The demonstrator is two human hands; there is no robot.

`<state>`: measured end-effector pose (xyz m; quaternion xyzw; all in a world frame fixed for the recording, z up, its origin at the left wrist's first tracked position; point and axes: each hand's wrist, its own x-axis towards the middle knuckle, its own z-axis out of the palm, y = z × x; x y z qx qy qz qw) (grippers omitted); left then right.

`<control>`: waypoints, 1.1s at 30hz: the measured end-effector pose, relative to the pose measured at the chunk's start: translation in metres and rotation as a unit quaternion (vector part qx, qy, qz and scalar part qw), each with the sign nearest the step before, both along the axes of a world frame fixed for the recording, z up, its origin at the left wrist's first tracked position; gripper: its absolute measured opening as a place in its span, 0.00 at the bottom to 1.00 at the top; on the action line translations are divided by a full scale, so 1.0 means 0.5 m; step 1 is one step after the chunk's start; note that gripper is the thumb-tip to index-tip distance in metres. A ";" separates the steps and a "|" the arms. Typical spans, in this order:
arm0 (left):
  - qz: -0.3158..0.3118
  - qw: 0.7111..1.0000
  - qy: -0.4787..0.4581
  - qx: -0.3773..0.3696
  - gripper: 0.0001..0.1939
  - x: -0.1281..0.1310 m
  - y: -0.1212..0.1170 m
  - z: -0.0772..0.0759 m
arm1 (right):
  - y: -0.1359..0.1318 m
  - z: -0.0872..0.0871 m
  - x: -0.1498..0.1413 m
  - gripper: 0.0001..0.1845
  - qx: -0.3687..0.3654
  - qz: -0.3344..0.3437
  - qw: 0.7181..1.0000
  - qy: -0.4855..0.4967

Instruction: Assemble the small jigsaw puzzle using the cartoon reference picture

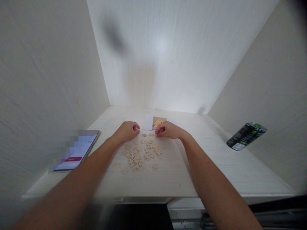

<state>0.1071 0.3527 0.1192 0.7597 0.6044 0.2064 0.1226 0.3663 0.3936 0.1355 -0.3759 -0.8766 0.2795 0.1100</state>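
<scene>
A loose heap of several small pale wooden puzzle pieces [141, 153] lies on the white desk [168, 179] between my forearms. My left hand [127, 130] rests beyond the heap with its fingers curled in; what they pinch, if anything, is too small to see. My right hand [168, 130] is also closed, fingertips down beside two single pieces [148, 135] lying apart from the heap. Just behind both hands lies a small picture card [154, 123] showing a yellow and pink figure.
A phone [76, 151] with a lit screen lies flat at the desk's left side. A dark can with green print [246, 135] sits at the right by the wall. Walls close in the desk on the left, back and right.
</scene>
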 end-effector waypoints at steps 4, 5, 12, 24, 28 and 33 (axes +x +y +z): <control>-0.008 0.999 0.028 -0.023 0.11 -0.008 -0.007 0.023 | 0.010 -0.001 0.023 0.14 -0.026 -0.013 0.999 -0.032; -0.015 0.999 0.035 -0.035 0.10 -0.010 -0.008 0.028 | 0.012 -0.003 0.026 0.14 -0.033 -0.014 0.999 -0.041; -0.081 0.991 0.059 -0.085 0.12 -0.028 -0.011 0.035 | 0.012 -0.005 0.024 0.09 -0.048 -0.011 0.996 -0.070; -0.106 0.988 0.049 -0.103 0.12 -0.028 -0.012 0.033 | 0.001 0.009 0.016 0.04 -0.041 -0.018 0.996 -0.081; -0.108 0.988 0.055 -0.098 0.12 -0.029 -0.013 0.034 | -0.003 0.014 0.011 0.03 -0.030 -0.026 0.997 -0.073; -0.112 0.987 0.062 -0.092 0.11 -0.030 -0.014 0.033 | 0.001 0.010 0.016 0.04 -0.036 -0.020 0.997 -0.072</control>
